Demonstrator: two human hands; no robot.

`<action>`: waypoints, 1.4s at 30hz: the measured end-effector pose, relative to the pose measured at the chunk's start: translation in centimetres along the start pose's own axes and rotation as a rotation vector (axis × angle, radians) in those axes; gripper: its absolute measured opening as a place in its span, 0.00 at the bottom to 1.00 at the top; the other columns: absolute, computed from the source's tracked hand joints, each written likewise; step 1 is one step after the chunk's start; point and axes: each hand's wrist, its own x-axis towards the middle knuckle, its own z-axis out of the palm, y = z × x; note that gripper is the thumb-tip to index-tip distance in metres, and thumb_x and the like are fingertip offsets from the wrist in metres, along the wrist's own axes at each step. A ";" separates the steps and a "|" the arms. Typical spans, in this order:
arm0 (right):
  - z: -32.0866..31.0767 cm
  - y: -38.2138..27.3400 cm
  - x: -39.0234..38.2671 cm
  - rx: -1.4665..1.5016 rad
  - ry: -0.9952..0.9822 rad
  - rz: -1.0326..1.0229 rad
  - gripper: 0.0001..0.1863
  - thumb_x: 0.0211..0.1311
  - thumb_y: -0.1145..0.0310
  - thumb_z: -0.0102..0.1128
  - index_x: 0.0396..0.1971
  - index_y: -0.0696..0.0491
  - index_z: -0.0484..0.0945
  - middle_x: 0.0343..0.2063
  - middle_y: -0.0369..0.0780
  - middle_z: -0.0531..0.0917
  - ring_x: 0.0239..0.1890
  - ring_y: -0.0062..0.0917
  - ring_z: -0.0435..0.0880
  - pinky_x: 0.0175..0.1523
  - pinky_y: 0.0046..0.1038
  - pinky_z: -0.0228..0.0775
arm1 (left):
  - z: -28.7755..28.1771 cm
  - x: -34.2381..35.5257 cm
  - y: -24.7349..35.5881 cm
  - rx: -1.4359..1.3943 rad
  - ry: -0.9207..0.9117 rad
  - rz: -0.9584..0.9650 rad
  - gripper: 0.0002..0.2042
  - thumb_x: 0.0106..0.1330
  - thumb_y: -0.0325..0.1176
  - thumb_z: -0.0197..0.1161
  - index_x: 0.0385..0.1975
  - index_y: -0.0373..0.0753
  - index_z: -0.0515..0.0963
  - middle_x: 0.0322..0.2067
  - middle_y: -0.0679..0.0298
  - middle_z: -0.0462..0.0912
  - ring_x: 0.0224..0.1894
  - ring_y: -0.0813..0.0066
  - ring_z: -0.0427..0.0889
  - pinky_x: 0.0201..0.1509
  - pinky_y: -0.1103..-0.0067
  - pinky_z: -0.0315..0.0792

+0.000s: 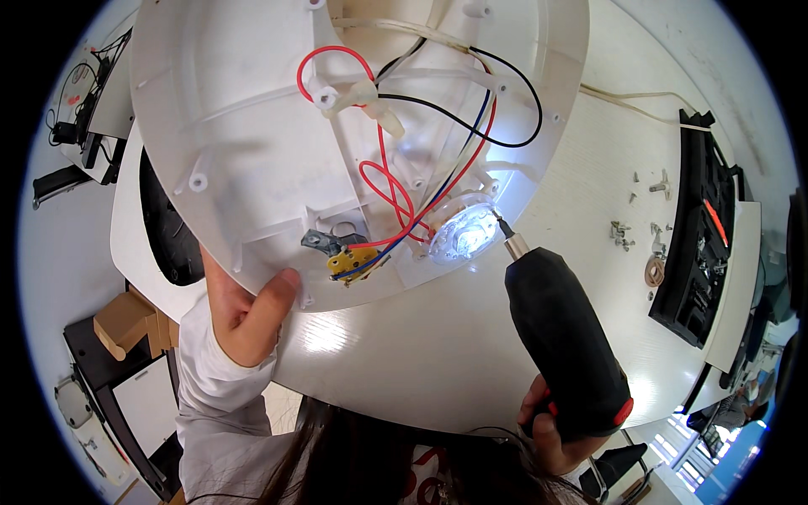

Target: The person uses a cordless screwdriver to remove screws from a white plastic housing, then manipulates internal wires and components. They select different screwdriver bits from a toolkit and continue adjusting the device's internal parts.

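My left hand [252, 316] grips the near left rim of a large white plastic housing [252, 109], thumb over the edge. The housing is tilted up, its inside facing me. Red, black, blue and white wires run across it to a yellow switch-like part [352, 263] and a clear round plastic piece [463, 234] at the near rim. My right hand [560, 425] is closed round a black cordless screwdriver [568, 337]. Its bit points at the edge of the clear piece, where its light shines; whether the bit touches a screw I cannot tell.
Loose screws [621, 236] and small parts lie on the white table [581, 194] to the right. Beyond them sits an open black tool case [699, 244]. A black tray-like item [168, 227] is at the left, and a cardboard box [126, 324] is below it. A pale cable [627, 99] crosses the far right.
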 end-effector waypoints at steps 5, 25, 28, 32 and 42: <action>-0.1 -0.2 0.0 -0.003 -0.025 -0.022 0.32 0.41 0.68 0.60 0.46 0.64 0.58 0.40 0.50 0.73 0.35 0.32 0.78 0.41 0.30 0.72 | -0.2 -0.1 0.0 -0.008 -0.009 -0.011 0.36 0.48 0.20 0.48 0.62 0.31 0.44 0.57 0.53 0.58 0.60 0.65 0.59 0.63 0.72 0.51; 0.1 -0.9 1.2 0.141 -0.149 -0.138 0.36 0.49 0.73 0.60 0.56 0.67 0.51 0.41 0.51 0.75 0.32 0.30 0.82 0.39 0.29 0.74 | 0.4 1.0 -0.4 0.113 0.059 0.345 0.42 0.47 0.26 0.54 0.62 0.32 0.39 0.60 0.49 0.51 0.61 0.61 0.57 0.63 0.68 0.50; -0.1 -0.1 1.3 0.150 -0.171 -0.165 0.36 0.48 0.75 0.58 0.56 0.67 0.51 0.41 0.52 0.75 0.32 0.30 0.82 0.39 0.29 0.74 | 0.9 1.5 -0.3 0.159 0.172 0.604 0.43 0.48 0.34 0.60 0.62 0.33 0.42 0.61 0.49 0.51 0.62 0.58 0.56 0.64 0.66 0.51; 0.2 0.4 1.0 0.198 -0.121 -0.131 0.35 0.48 0.76 0.57 0.56 0.67 0.51 0.43 0.52 0.74 0.32 0.30 0.82 0.38 0.29 0.75 | 0.6 2.0 0.9 0.649 0.145 0.824 0.39 0.50 0.39 0.63 0.61 0.37 0.50 0.63 0.45 0.48 0.64 0.49 0.52 0.64 0.59 0.50; 0.6 0.4 0.5 0.353 -0.134 -0.057 0.36 0.48 0.76 0.58 0.56 0.66 0.51 0.44 0.52 0.73 0.32 0.30 0.81 0.38 0.29 0.75 | 4.8 2.5 6.4 0.908 -0.282 1.098 0.15 0.40 0.23 0.65 0.32 0.34 0.76 0.40 0.52 0.77 0.40 0.52 0.75 0.39 0.65 0.73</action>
